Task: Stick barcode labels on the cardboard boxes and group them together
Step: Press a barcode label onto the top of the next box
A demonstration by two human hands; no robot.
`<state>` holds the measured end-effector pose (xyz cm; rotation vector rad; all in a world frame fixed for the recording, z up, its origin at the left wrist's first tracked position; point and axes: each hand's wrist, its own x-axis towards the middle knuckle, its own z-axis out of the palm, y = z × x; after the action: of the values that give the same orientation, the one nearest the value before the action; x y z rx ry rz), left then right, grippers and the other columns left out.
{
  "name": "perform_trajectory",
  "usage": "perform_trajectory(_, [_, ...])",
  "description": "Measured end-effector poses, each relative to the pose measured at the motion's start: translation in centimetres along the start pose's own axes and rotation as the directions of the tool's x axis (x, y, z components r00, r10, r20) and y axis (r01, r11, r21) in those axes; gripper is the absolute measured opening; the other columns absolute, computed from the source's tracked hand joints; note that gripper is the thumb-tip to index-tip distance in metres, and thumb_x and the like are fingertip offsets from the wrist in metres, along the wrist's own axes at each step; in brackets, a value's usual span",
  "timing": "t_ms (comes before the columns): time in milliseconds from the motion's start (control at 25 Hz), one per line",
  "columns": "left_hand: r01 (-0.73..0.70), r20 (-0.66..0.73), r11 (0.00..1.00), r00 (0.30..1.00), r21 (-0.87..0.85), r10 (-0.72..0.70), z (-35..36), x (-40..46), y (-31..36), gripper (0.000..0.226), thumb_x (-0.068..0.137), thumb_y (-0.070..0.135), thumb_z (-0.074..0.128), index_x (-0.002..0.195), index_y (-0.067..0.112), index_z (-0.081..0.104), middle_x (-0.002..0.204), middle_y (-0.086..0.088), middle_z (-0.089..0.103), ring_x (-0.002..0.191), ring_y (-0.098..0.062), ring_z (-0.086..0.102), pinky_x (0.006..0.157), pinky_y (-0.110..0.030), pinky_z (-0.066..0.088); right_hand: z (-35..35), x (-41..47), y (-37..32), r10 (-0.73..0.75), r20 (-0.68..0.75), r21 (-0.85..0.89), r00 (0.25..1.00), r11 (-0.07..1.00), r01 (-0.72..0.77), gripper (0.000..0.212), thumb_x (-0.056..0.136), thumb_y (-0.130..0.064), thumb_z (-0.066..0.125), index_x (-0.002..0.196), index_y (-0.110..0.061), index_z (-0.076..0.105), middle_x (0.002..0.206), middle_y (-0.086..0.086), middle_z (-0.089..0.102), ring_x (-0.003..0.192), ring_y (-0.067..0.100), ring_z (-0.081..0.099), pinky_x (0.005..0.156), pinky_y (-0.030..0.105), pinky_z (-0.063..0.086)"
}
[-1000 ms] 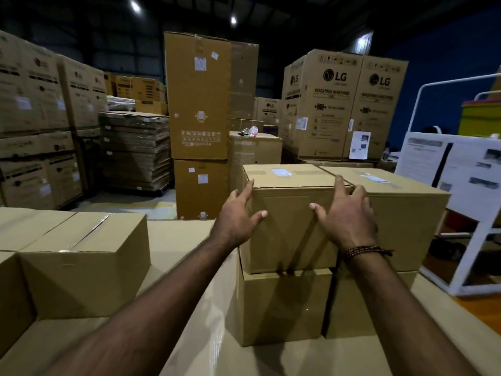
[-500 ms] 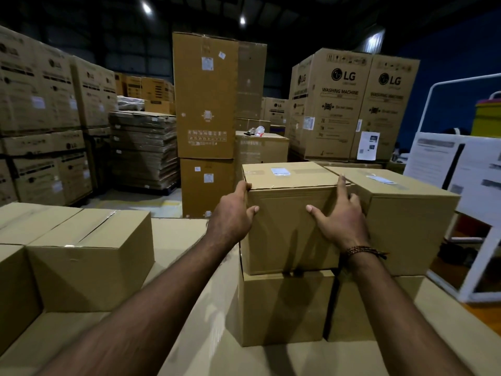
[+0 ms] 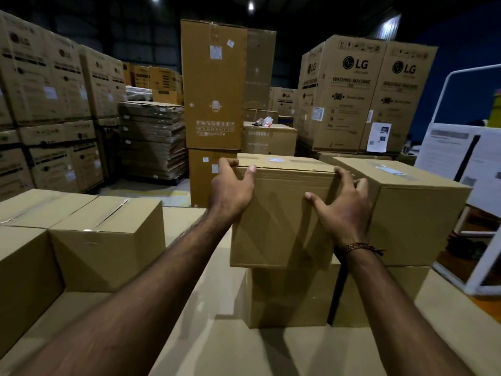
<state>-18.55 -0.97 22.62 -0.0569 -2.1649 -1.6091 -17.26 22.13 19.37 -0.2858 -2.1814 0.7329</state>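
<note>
The top box [image 3: 282, 213] sits on a lower box [image 3: 287, 297], and both of the person's hands are on it. The left hand [image 3: 230, 191] wraps the upper left corner, its fingers [image 3: 226, 164] hooked over the top edge and the thumb laid on the near face. The right hand [image 3: 344, 207] spreads against the near face at the box's right edge; its fingers [image 3: 343, 173] curl round that corner, into the gap beside the neighbour box [image 3: 414, 218]. So both hands hold the box from its two near corners, and neither is plainly the nearer.

Seen from the lower box, the top box overhangs to the left: its bottom left corner juts past the one beneath, and its right side presses close to the neighbour box. Its long axis seems to run away from the person, with a shorter face turned toward them. A pale label [image 3: 276, 159] lies flat on its top, toward the far edge. The neighbour box, just right of the top box, carries a label [image 3: 390, 170] of its own.

What the coming move turns on, I'd judge, is that leftward overhang. The box seems to need a nudge to the right to sit square on the lower box and flush with its neighbour, and the left hand is on the side that would push it.

Left of the top box, well apart, plain boxes [image 3: 105, 240] stand on the same cardboard-covered surface [image 3: 206, 343].
</note>
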Motion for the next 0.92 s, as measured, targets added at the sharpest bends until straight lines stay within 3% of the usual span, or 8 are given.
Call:
perform_trajectory(160, [0.031, -0.115, 0.999, 0.993, 0.042, -0.026, -4.3, -1.5, 0.2, 0.044, 0.106, 0.048, 0.058, 0.139, 0.023, 0.044, 0.119, -0.001, 0.06, 0.096, -0.016, 0.061, 0.079, -0.037, 0.058, -0.6, -3.5, -3.4, -0.061, -0.04, 0.053, 0.997, 0.997, 0.063, 0.093, 0.075, -0.054, 0.092, 0.154, -0.029, 0.05, 0.133, 0.009, 0.049, 0.103, 0.016, 0.047, 0.083, 0.04, 0.056])
perform_trajectory(320, [0.158, -0.189, 0.987, 0.97, -0.004, -0.156, -10.3, -3.1, -1.4, 0.062, 0.103, 0.065, 0.049, 0.142, 0.018, 0.056, 0.129, -0.001, 0.064, 0.12, -0.024, 0.062, 0.099, -0.044, 0.056, -1.1, -8.6, -7.6, -0.147, -0.104, 0.061, 0.984, 0.986, 0.153, 0.091, 0.074, -0.055, 0.093, 0.151, -0.031, 0.053, 0.126, 0.008, 0.05, 0.101, 0.024, 0.059, 0.083, 0.047, 0.062])
perform_trajectory(400, [0.172, -0.202, 0.985, 0.964, -0.025, -0.173, -13.6, -4.8, -2.7, 0.055, 0.103, 0.065, 0.049, 0.129, 0.021, 0.069, 0.102, 0.009, 0.065, 0.108, -0.021, 0.065, 0.095, -0.043, 0.057, -1.0, -11.8, -9.4, -0.159, -0.105, 0.085, 0.982, 0.982, 0.168, 0.091, 0.072, -0.056, 0.093, 0.15, -0.032, 0.053, 0.125, 0.007, 0.05, 0.097, 0.026, 0.063, 0.079, 0.047, 0.063])
perform_trajectory(480, [0.198, -0.187, 0.978, 0.96, -0.072, -0.208, -16.8, -7.2, -4.2, 0.038, 0.104, 0.057, 0.055, 0.119, 0.026, 0.07, 0.088, 0.017, 0.057, 0.092, -0.013, 0.062, 0.092, -0.043, 0.059, -0.9, -15.6, -10.7, -0.142, -0.093, 0.095, 0.986, 0.984, 0.15, 0.089, 0.071, -0.056, 0.093, 0.148, -0.035, 0.053, 0.126, 0.005, 0.05, 0.094, 0.028, 0.066, 0.079, 0.049, 0.063])
perform_trajectory(560, [0.207, -0.153, 0.974, 0.964, -0.095, -0.22, -19.5, -9.7, -6.1, 0.029, 0.105, 0.05, 0.058, 0.117, 0.026, 0.07, 0.092, 0.015, 0.061, 0.091, -0.009, 0.062, 0.092, -0.046, 0.061, -0.8, -19.9, -11.8, -0.112, -0.09, 0.11, 0.99, 0.987, 0.121, 0.087, 0.071, -0.051, 0.095, 0.146, -0.033, 0.055, 0.128, 0.006, 0.051, 0.093, 0.029, 0.068, 0.08, 0.043, 0.061])
perform_trajectory(680, [0.224, -0.121, 0.965, 0.963, -0.138, -0.24, -23.8, -13.2, -9.0, 0.035, 0.105, 0.045, 0.06, 0.13, 0.022, 0.069, 0.107, 0.012, 0.069, 0.103, -0.012, 0.067, 0.093, -0.049, 0.062, -0.8, -26.1, -13.6, -0.12, -0.098, 0.139, 0.988, 0.981, 0.133, 0.085, 0.071, -0.041, 0.098, 0.144, -0.023, 0.059, 0.128, 0.013, 0.052, 0.087, 0.032, 0.067, 0.079, 0.022, 0.041])
perform_trajectory(800, [0.22, -0.127, 0.966, 0.963, -0.138, -0.238, -27.8, -15.6, -10.9, 0.036, 0.106, 0.044, 0.06, 0.13, 0.02, 0.071, 0.111, 0.009, 0.072, 0.107, -0.014, 0.068, 0.094, -0.045, 0.061, -0.9, -30.5, -15.3, -0.132, -0.08, 0.153, 0.988, 0.978, 0.143, 0.084, 0.072, -0.043, 0.097, 0.144, -0.023, 0.058, 0.128, 0.012, 0.05, 0.089, 0.035, 0.067, 0.08, 0.033, 0.053])
perform_trajectory(920, [0.253, -0.125, 0.957, 0.954, -0.143, -0.271, -31.1, -17.4, -12.9, 0.035, 0.104, 0.045, 0.063, 0.128, 0.021, 0.073, 0.113, 0.006, 0.075, 0.107, -0.017, 0.071, 0.093, -0.05, 0.062, -0.7, -34.1, -16.8, -0.124, -0.058, 0.153, 0.991, 0.979, 0.131, 0.084, 0.07, -0.046, 0.096, 0.143, -0.026, 0.059, 0.125, 0.008, 0.05, 0.087, 0.033, 0.066, 0.077, 0.04, 0.058])
